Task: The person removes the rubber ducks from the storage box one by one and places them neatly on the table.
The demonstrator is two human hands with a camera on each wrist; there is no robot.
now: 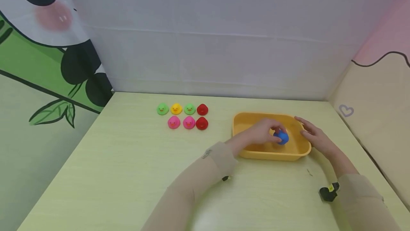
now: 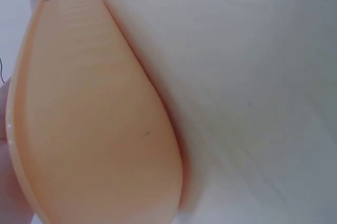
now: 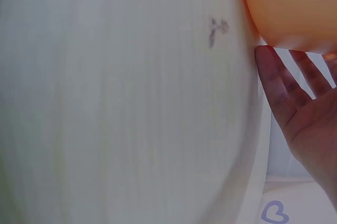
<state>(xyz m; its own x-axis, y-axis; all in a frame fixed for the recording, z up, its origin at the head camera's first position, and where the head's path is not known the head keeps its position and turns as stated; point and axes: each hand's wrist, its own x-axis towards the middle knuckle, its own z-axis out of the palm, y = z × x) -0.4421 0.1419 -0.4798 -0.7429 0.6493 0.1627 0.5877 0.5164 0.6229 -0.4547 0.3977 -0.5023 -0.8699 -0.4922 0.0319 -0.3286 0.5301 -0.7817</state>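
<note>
In the head view, my left hand point(image 1: 264, 131) reaches over a yellow plastic tray point(image 1: 272, 156) and pinches a blue rubber duck point(image 1: 282, 137) between thumb and fingers, inside the tray's right half. Whether the duck touches the tray floor, I cannot tell. My right hand point(image 1: 315, 136) is at the tray's right end, its extended fingers against the rim. From the right wrist, the fingers point(image 3: 274, 74) look spread and straight beside the tray wall point(image 3: 295, 8). The tray's outer side point(image 2: 100, 113) fills much of the left wrist view and hides the duck.
Left of the tray, several rubber ducks stand in two rows: green point(image 1: 162, 109), yellow point(image 1: 176, 109), pink point(image 1: 174, 122) and red point(image 1: 202, 123) ones. Pale cloth walls point(image 1: 224, 63) rise behind the light wooden table point(image 1: 128, 174) and along its right side.
</note>
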